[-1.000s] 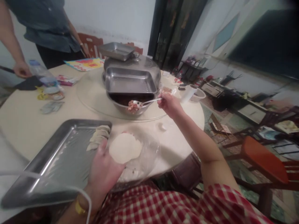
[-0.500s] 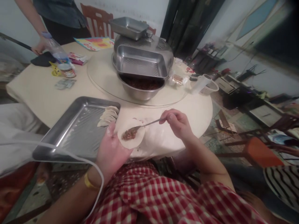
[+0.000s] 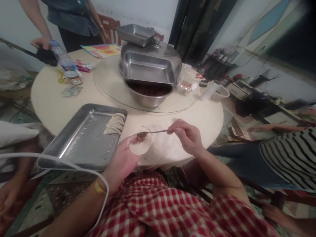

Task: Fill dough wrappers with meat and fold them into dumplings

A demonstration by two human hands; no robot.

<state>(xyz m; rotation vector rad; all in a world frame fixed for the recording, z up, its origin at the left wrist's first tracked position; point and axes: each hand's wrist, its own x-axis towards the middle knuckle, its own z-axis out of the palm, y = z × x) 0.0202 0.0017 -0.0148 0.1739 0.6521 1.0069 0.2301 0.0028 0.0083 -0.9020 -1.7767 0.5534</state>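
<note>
My left hand [image 3: 125, 162] holds a round dumpling wrapper [image 3: 142, 146], its thumb up at the wrapper's left edge. Brown minced filling [image 3: 140, 138] lies on the wrapper's upper left part. My right hand [image 3: 185, 135] is closed around the handle of a metal spoon [image 3: 160, 131], whose bowl end rests at the filling. Left of my hands is a metal tray [image 3: 81, 135] with several folded dumplings [image 3: 115, 123] in a row at its right side. Behind my hands a steel bowl [image 3: 149, 101] contains dark filling, partly covered by another metal tray [image 3: 149, 67].
A domed lid [image 3: 175, 56] with a small tray [image 3: 135, 33] stands at the back. A plastic bottle [image 3: 64, 61], jar [image 3: 74, 79] and white basket [image 3: 219, 93] are on the table. A white cable [image 3: 61, 160] crosses my left forearm. People stand at the far left and right.
The spoon's tip has shifted slightly up over the wrapper, and my left thumb is now beside the filling. At the far left the person's dark object has lifted. The striped-shirt person has come nearer.
</note>
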